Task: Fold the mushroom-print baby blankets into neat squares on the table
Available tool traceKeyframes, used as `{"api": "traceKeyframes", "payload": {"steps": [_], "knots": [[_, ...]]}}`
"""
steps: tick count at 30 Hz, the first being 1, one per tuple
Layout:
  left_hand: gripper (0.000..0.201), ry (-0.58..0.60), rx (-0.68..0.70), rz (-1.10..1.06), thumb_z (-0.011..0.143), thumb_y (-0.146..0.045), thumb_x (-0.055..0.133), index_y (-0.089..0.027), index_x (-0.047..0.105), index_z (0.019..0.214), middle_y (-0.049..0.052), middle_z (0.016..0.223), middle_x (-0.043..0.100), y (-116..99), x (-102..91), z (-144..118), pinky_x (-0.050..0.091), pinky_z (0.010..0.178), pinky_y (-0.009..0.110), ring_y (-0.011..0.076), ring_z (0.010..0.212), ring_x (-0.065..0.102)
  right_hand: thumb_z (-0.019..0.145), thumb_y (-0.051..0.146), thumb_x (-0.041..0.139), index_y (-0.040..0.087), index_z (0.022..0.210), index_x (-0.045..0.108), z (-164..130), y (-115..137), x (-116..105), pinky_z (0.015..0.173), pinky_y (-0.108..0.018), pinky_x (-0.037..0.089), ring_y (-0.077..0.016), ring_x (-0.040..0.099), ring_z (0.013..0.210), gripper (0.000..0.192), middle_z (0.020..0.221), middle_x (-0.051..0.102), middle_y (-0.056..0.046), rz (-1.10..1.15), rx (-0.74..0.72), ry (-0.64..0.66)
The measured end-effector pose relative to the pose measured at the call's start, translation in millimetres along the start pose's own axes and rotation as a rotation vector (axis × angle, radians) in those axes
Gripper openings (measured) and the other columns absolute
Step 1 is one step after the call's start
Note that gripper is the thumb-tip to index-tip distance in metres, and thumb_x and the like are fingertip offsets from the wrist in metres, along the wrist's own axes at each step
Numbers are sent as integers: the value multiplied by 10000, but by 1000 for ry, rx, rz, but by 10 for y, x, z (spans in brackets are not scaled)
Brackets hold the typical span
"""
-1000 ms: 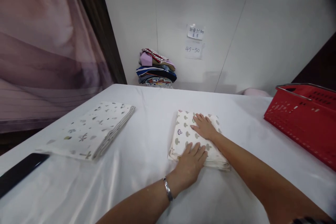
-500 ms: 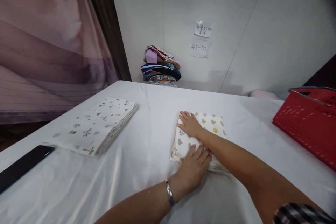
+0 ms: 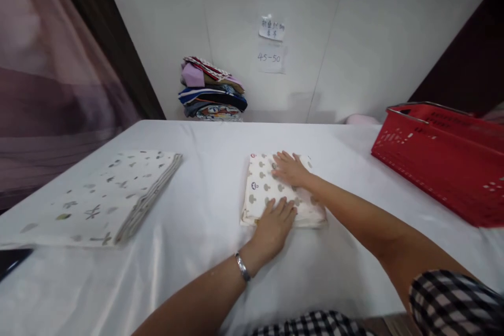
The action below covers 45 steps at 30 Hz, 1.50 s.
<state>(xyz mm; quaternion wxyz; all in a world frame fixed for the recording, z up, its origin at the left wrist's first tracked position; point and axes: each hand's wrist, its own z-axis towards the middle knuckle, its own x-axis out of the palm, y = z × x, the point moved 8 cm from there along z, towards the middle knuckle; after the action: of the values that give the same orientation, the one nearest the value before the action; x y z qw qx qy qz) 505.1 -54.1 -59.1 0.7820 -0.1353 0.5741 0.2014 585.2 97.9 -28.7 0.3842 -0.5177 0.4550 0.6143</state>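
A white cloth with a mushroom print (image 3: 262, 178) lies folded into a thick square on the white-covered table. My left hand (image 3: 275, 223), with a silver bangle at its wrist, rests flat on the near edge of the cloth, fingers stretched out. Farther back, my right hand (image 3: 292, 169) presses flat on its upper middle with the fingers spread. Part of the print is hidden under both hands and the right forearm. To the left lies another folded white cloth (image 3: 114, 194) with grey plant shapes, apart from both hands.
A red plastic basket (image 3: 437, 160) with a metal handle stands on the right. Behind the table's far edge, a pile of folded fabrics (image 3: 212, 92) sits against the wall under paper signs (image 3: 271, 44). A dark flat object (image 3: 13, 261) shows at the left edge.
My view has turned to the right, bringing more of the red basket into sight. My right hand has slid rightward across the mushroom-print cloth; my left hand stays at its near edge.
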Motion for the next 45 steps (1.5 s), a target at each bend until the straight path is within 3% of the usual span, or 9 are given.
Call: {"api": "traceKeyframes", "payload": {"steps": [5,8,10,12,15,19,22,28,45], "knots": [[419,-16,6,-26,917,-138,339,-161,434,1325,90,1424,419,-4,-67,17,255,1094,510,250,1351,313,910,422,426,193,1292,501,-299,-365,-81,1093,-505,166,-280,283,1349,452,1434,393,-112,16,-9,-51],[406,-39,8,-40,922,-167,364,-162,439,1321,98,1422,420,-2,-127,25,262,1092,508,258,1346,322,861,393,518,195,1157,608,-360,-443,-271,1067,-446,277,-259,399,1277,367,1324,524,-91,271,26,-211],[405,-44,11,-51,917,-170,380,-171,448,1316,100,1413,432,-2,-142,35,272,1087,508,258,1340,335,882,393,475,192,1109,632,-492,-521,-398,991,-395,388,-229,505,1175,341,1230,596,-77,411,113,-339],[402,-39,10,-57,914,-167,382,-174,460,1309,96,1407,442,0,-135,45,278,1083,510,262,1334,347,897,402,433,191,1036,657,-732,-572,-451,870,-356,472,-202,599,1002,338,1068,668,-57,516,201,-414],[396,-39,4,-65,920,-181,374,-173,470,1304,89,1400,452,4,-114,59,280,1081,513,268,1326,357,850,390,503,182,892,679,-1255,-591,-415,743,-318,499,-180,624,802,276,838,687,-28,699,321,-503],[393,-51,-3,-66,919,-177,371,-164,475,1297,86,1391,464,0,-114,67,283,1077,512,269,1318,366,828,350,532,195,875,670,-1934,-417,-325,714,-294,475,-166,588,790,213,838,655,-27,662,338,-634],[394,-66,-6,-67,911,-200,405,-157,468,1298,90,1392,462,-11,-165,65,286,1074,504,272,1312,370,841,329,517,204,916,661,-2227,-275,-204,670,-284,464,-161,562,783,205,881,621,-43,605,326,-677],[434,-69,-15,-99,897,-319,479,-184,457,1309,92,1382,471,-21,-264,57,304,1062,498,280,1294,388,832,281,517,220,1049,617,-2326,-160,-69,634,-297,481,-169,556,789,247,977,570,-66,581,274,-666],[351,-106,-66,-101,938,-354,395,-204,533,1225,71,1345,511,-54,-346,119,308,1051,497,257,1261,421,864,304,504,218,1038,643,-2287,-215,-31,601,-291,460,-141,538,680,238,883,586,-45,599,214,-713]]}}
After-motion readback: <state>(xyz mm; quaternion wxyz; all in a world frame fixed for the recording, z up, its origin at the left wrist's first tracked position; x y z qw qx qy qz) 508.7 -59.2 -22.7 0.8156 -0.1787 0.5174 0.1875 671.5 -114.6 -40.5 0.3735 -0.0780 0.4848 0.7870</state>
